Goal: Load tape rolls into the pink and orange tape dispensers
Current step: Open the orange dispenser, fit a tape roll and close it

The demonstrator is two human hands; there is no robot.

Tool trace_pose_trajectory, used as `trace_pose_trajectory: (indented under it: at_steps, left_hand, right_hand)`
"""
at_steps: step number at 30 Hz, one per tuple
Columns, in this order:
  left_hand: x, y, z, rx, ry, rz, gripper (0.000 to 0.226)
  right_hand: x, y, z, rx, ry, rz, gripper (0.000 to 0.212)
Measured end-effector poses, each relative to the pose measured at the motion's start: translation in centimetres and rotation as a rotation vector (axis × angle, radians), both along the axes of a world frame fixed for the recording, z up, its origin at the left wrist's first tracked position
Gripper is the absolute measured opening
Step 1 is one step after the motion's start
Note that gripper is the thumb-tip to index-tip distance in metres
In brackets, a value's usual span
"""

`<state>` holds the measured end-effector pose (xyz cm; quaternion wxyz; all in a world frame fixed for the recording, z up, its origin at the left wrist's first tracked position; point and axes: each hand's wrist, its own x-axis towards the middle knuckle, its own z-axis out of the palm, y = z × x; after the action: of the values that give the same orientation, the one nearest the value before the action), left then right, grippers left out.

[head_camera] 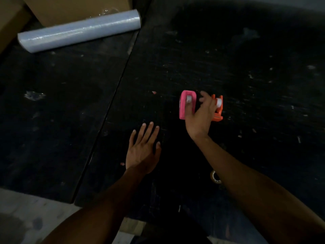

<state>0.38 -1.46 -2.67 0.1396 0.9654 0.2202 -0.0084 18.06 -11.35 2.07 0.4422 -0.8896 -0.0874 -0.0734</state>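
Nearest my camera, both bare forearms reach over the black table (246, 71); the right hand (199, 114) has its thumb on the pink tape dispenser (184, 110), which stands upright with a white tape roll (189, 98) in it, other fingers loosely spread. Just beside it, partly behind that hand, I log the orange tape dispenser (219, 110), also holding a white roll. Left hand (143, 149) lies flat, fingers spread, holding nothing; a loose tape roll (215, 176) sits by my right forearm, stretch-film roll (79, 31) and cardboard box (70, 7) far left.
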Motion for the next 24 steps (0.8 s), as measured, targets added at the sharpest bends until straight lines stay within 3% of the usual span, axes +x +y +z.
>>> trace_pose_trajectory:
  at_steps: [4,9,14,20,22,24]
  left_hand:
    - [-0.1,0.0,-0.3,0.033,0.001,-0.001,0.060]
    - [0.0,-0.2,-0.1,0.035,0.002,0.006,0.062]
    - [-0.1,-0.1,-0.1,0.038,0.001,0.005,0.061]
    - [-0.1,-0.1,-0.2,0.007,-0.039,0.008,0.060]
    - [-0.2,0.0,-0.1,-0.029,-0.043,0.000,0.060]
    - [-0.4,0.1,0.2,-0.074,-0.058,-0.003,0.061]
  right_hand:
    - [1.5,-2.3,0.6,-0.257,-0.087,-0.137,0.063]
    - [4.6,-4.1,-0.6,-0.274,0.362,-0.259,0.091]
    - [5.3,-5.6,-0.3,-0.201,0.436,-0.189,0.061]
    - [1.6,-7.3,1.4,-0.042,0.414,-0.081,0.062]
    - [-0.2,-8.0,1.5,0.032,0.468,-0.042,0.068]
    - [-2.7,-8.9,2.3,0.080,0.545,0.028,0.059]
